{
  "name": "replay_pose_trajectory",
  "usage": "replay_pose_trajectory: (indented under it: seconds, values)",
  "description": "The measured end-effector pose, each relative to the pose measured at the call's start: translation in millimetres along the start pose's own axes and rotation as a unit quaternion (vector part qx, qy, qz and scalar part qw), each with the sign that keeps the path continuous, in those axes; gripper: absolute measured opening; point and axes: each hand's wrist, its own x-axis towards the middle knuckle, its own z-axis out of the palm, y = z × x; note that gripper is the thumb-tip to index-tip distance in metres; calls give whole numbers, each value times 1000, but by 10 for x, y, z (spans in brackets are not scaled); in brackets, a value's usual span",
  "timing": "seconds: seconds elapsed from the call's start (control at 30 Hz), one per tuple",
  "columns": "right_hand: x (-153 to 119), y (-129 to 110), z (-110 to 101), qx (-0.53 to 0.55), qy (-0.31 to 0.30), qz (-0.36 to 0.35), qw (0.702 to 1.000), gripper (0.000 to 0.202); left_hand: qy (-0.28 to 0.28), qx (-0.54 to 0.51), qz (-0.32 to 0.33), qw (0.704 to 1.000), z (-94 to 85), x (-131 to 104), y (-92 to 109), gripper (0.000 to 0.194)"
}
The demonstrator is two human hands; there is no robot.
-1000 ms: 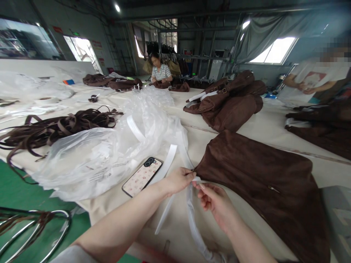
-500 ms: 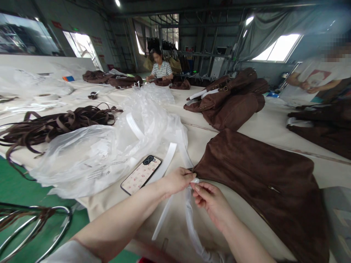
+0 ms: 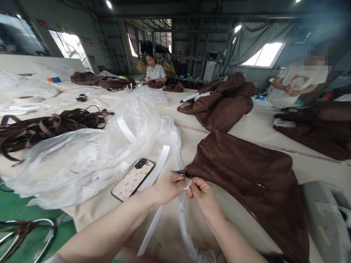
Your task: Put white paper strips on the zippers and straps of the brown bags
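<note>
A brown bag (image 3: 244,164) lies flat on the table at right, its narrow strap end at my fingers. My left hand (image 3: 168,187) is closed in a pinch beside that end, on a small white strip (image 3: 188,185). From the other side, my right hand (image 3: 202,194) pinches the same strip, fingertips nearly touching the left ones. Below the hands hangs a white wrapping band (image 3: 184,223); whether it joins the pinched strip is hidden. A phone in a floral case (image 3: 133,179) rests left of my left hand, with a loose white strip (image 3: 161,160) beside it.
Crumpled clear plastic (image 3: 82,160) covers the table's left front. Behind it lies a heap of brown straps (image 3: 55,126). More brown bags (image 3: 219,109) are piled farther back. A grey device (image 3: 320,208) stands at right. Two people are beyond the table.
The view has shifted slightly, moving the scene leftward. My right hand has come closer to my left, and the white strip between them now shows as a bent loop.
</note>
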Motion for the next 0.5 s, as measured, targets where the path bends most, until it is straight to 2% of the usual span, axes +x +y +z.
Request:
replay_pose_trajectory:
  seconds: [0.1,0.23,0.33,0.5]
  values:
    - [39,29,-58,-45,2,-1,999,35,-41,-28,-48,998,-35,14,-8,54]
    - [65,59,-163,-168,44,19,985,43,-88,-45,-47,994,-45,40,-66,56]
    - [60,30,-198,-242,75,7,967,47,-67,-50,-43,996,-3,59,-86,61]
    - [36,-70,-213,-288,114,-17,951,54,-14,-120,-74,990,84,64,-58,60]
